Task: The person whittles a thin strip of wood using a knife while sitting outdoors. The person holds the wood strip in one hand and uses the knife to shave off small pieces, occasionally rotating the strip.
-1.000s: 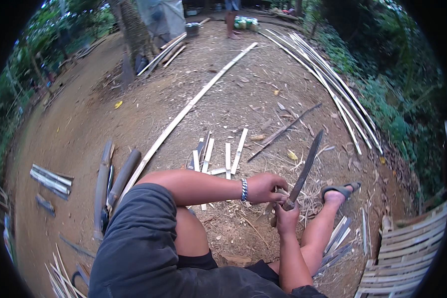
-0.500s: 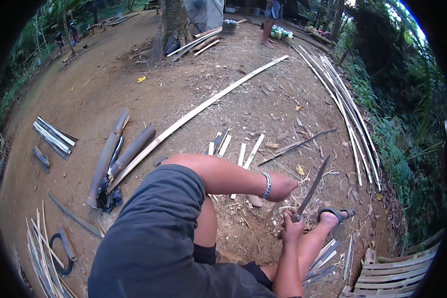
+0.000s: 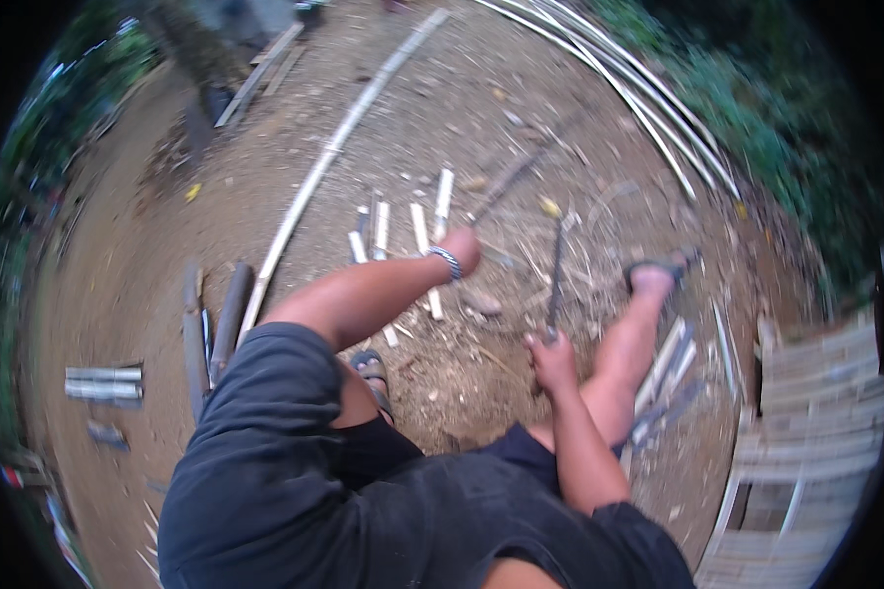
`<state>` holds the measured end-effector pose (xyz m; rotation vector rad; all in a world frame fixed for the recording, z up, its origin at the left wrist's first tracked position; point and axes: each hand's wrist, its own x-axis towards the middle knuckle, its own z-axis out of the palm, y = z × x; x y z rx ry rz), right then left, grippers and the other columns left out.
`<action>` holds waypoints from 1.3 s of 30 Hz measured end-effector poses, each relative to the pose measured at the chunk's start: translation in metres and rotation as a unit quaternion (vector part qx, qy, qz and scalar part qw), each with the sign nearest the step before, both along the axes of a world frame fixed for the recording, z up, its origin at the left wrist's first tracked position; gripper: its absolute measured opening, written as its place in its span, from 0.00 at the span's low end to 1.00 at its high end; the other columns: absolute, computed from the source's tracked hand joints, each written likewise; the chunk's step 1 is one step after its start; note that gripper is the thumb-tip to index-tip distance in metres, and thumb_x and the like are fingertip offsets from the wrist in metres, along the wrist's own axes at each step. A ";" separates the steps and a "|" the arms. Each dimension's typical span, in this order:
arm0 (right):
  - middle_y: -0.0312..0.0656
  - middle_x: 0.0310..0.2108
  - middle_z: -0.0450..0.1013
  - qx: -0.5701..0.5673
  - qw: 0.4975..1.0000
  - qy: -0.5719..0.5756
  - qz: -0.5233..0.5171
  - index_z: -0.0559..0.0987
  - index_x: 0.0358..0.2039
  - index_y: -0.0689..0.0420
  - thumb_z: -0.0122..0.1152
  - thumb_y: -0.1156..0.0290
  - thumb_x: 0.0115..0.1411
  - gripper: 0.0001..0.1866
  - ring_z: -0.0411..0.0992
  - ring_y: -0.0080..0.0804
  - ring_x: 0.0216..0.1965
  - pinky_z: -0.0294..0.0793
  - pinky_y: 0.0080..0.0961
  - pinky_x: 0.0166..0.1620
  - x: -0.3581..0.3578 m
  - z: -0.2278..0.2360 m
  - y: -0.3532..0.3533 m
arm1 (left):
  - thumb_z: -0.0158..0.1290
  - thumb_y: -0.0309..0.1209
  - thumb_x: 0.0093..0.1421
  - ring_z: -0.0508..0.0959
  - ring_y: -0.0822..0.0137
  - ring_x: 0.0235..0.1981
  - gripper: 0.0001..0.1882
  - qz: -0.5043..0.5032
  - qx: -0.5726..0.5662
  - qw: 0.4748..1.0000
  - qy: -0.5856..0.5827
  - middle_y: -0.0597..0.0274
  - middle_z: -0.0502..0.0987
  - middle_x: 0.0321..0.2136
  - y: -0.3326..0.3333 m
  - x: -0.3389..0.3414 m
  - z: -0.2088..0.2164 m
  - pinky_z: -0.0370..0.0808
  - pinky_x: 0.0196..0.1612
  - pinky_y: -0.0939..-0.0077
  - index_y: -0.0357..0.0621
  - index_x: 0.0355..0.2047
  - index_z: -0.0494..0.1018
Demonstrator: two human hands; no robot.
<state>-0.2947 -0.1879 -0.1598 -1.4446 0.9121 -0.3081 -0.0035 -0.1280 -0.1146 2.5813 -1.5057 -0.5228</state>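
Observation:
My right hand (image 3: 554,361) is closed around the handle of a machete (image 3: 558,265), its long dark blade pointing up and away above the ground. My left hand (image 3: 462,250), with a silver chain bracelet at the wrist, is stretched forward over the ground. Its fingers are blurred and mostly hidden, so any grip does not show. Beside it lie short split bamboo pieces (image 3: 420,228), pale on their inner side. A dark, narrow stick (image 3: 509,185) runs away from just beyond the left hand.
Long bamboo strips (image 3: 648,118) lie at the far right, and another long strip (image 3: 334,147) slants across the left. Dark bamboo tubes (image 3: 230,314) lie to the left. A slatted bamboo platform (image 3: 815,432) stands at the lower right. Split pieces (image 3: 668,368) lie beside my sandalled right foot.
The view has swung downward and turned. My left hand has moved leftward and forward to the short bamboo pieces, away from the machete. My right hand keeps the machete, its blade now more upright in view.

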 end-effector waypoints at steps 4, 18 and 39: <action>0.39 0.25 0.76 -0.044 0.996 0.071 0.003 0.77 0.47 0.60 0.68 0.64 0.58 0.20 0.75 0.27 0.24 0.74 0.28 0.29 -0.003 -0.010 -0.004 | 0.49 0.40 0.66 0.81 0.43 0.31 0.21 0.072 -0.046 0.995 0.059 0.36 0.79 0.28 0.016 -0.006 0.016 0.77 0.36 0.54 0.30 0.30 0.76; 0.48 0.40 0.78 -0.135 0.972 0.159 0.112 0.75 0.50 0.56 0.63 0.61 0.60 0.20 0.78 0.44 0.40 0.75 0.39 0.48 0.075 -0.006 0.006 | 0.47 0.37 0.66 0.79 0.37 0.33 0.18 0.096 -0.104 0.987 0.073 0.32 0.77 0.27 0.019 -0.043 0.021 0.75 0.41 0.50 0.29 0.31 0.74; 0.51 0.35 0.79 -0.131 0.975 0.139 0.112 0.77 0.46 0.58 0.61 0.68 0.56 0.17 0.78 0.48 0.37 0.77 0.38 0.42 0.091 -0.016 0.001 | 0.49 0.33 0.63 0.78 0.35 0.27 0.16 0.095 -0.120 0.987 0.050 0.32 0.76 0.22 0.014 -0.053 0.023 0.75 0.34 0.47 0.30 0.25 0.72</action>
